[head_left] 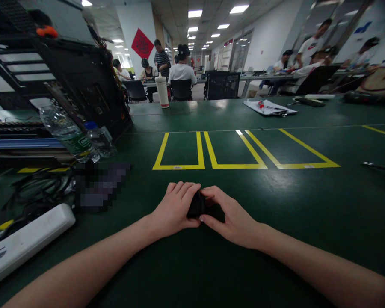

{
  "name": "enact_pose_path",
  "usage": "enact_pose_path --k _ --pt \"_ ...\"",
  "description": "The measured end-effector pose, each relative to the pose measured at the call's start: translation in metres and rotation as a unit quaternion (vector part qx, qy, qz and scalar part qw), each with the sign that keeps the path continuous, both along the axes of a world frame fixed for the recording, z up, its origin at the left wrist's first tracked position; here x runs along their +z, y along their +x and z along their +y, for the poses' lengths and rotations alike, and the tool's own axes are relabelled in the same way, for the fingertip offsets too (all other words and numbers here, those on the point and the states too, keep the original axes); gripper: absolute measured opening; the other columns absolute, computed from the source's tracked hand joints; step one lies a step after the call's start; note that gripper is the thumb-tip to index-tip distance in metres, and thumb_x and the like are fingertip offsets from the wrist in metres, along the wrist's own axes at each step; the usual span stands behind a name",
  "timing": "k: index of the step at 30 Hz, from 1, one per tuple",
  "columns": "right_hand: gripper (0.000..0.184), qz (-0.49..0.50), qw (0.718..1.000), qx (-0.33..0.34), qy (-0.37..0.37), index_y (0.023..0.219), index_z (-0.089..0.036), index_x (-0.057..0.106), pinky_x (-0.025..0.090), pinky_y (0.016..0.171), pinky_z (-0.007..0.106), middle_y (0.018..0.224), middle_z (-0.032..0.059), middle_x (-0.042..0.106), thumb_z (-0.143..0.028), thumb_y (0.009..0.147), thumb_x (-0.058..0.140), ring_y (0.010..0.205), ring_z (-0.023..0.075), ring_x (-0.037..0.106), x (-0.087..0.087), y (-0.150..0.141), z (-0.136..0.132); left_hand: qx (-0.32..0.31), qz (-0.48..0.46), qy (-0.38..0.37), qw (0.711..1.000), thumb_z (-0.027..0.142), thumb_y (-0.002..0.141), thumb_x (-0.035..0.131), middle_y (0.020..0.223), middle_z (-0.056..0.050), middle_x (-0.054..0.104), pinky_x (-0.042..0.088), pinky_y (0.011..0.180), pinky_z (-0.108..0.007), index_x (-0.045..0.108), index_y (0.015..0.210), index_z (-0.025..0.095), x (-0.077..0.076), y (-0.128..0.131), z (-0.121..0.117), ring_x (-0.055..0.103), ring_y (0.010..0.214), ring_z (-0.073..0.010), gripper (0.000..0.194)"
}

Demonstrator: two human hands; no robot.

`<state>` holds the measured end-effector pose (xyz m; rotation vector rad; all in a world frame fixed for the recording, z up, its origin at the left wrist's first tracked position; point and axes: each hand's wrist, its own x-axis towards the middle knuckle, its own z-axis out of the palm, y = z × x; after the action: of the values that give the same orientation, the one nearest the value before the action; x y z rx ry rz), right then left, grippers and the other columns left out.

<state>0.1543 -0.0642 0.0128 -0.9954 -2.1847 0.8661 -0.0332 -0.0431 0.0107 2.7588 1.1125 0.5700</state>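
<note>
Between my two hands, low over the dark green table [291, 205], is a small black object [197, 205]; its kind cannot be made out. My left hand [178, 207] wraps over its left side, fingers bent and thumb toward me. On the other side, my right hand [231, 214] grips its right edge between the fingertips and thumb. Much of the object is hidden by the fingers. Just beyond the hands, yellow tape outlines [179, 167] mark three bays on the tabletop.
At left are a computer case [83, 81], a plastic bottle [64, 132], a smaller blue-capped bottle [99, 139], black cables [41, 184] and a white power strip [32, 241]. Farther back stand a white cup [162, 92] and a clipboard [269, 108]. A dark pen-like object [380, 167] lies right.
</note>
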Motion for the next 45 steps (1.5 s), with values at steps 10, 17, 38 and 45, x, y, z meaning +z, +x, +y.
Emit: enact_pose_path --k 10,17,38,45 --pt "0.037 0.015 0.998 -0.027 0.063 0.108 -0.023 0.039 0.043 0.087 0.041 0.112 0.0054 0.043 -0.017 0.075 0.056 0.103 0.0203 0.045 -0.005 -0.001 0.002 0.001 0.004 -0.020 1.000 0.028 0.060 0.068 0.113 -0.009 0.048 0.033 0.081 -0.038 0.031 0.118 0.017 0.003 0.002 0.001 0.045 0.098 -0.0254 0.069" --pt "0.031 0.029 0.998 0.004 -0.054 0.107 -0.021 0.040 0.048 0.080 0.037 0.101 0.0041 0.050 -0.021 0.078 0.054 0.091 0.0172 0.052 -0.001 -0.001 0.004 0.006 -0.006 -0.083 0.997 0.031 0.065 0.064 0.107 -0.008 0.051 0.034 0.081 -0.038 0.034 0.116 0.017 0.012 0.001 0.000 0.048 0.095 -0.0244 0.061" --pt "0.032 0.061 0.997 0.012 -0.055 0.108 -0.022 0.040 0.048 0.080 0.035 0.104 0.0043 0.047 -0.020 0.078 0.053 0.091 0.0164 0.051 -0.004 0.000 0.007 0.006 -0.020 -0.095 0.995 0.032 0.064 0.065 0.107 -0.006 0.052 0.035 0.081 -0.038 0.036 0.115 0.018 0.011 0.001 0.000 0.049 0.095 -0.0236 0.060" --pt "0.025 0.094 0.994 0.010 -0.060 0.104 -0.022 0.042 0.048 0.082 0.033 0.103 0.0029 0.047 -0.017 0.080 0.050 0.093 0.0150 0.051 -0.006 -0.001 0.008 -0.002 -0.014 -0.099 0.995 0.034 0.067 0.063 0.108 -0.007 0.051 0.035 0.081 -0.037 0.036 0.115 0.018 0.014 0.001 -0.001 0.048 0.095 -0.0232 0.057"
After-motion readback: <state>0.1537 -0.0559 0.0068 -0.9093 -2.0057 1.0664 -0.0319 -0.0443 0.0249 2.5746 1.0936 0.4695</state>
